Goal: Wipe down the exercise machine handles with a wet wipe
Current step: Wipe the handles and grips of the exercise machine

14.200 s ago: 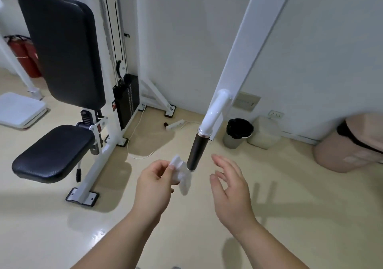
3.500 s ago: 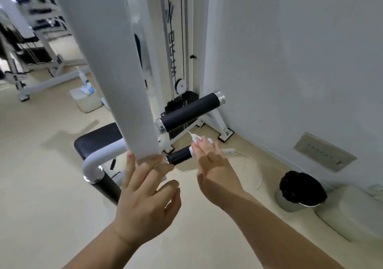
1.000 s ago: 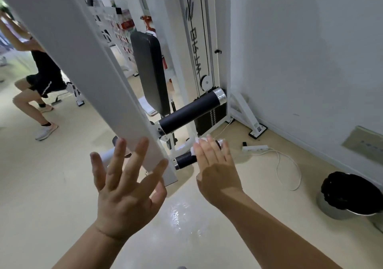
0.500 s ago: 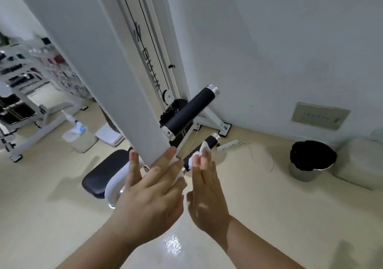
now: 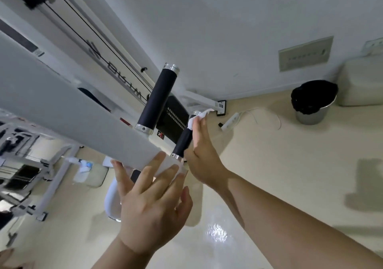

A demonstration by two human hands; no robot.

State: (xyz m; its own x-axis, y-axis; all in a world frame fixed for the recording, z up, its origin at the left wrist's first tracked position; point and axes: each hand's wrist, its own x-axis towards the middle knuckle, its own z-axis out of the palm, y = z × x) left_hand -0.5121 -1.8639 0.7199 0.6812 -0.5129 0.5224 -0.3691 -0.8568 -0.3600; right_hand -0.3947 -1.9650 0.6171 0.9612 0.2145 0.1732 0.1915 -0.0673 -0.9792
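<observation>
Two black grip handles stick out from the white machine arm: a long upper handle and a shorter lower handle. My right hand lies along the lower handle and holds a white wet wipe against its far end; the thumb is hidden behind the grip. My left hand is spread open, its fingertips touching the near end of the white arm.
The weight stack and cables stand behind the handles against the white wall. A power strip with a cord lies on the floor. A bin with a black liner and a white container sit at the right.
My view has tilted and moved closer. My right hand has slid the wipe up to the far end of the lower handle. My left hand stays spread at the arm's end.
</observation>
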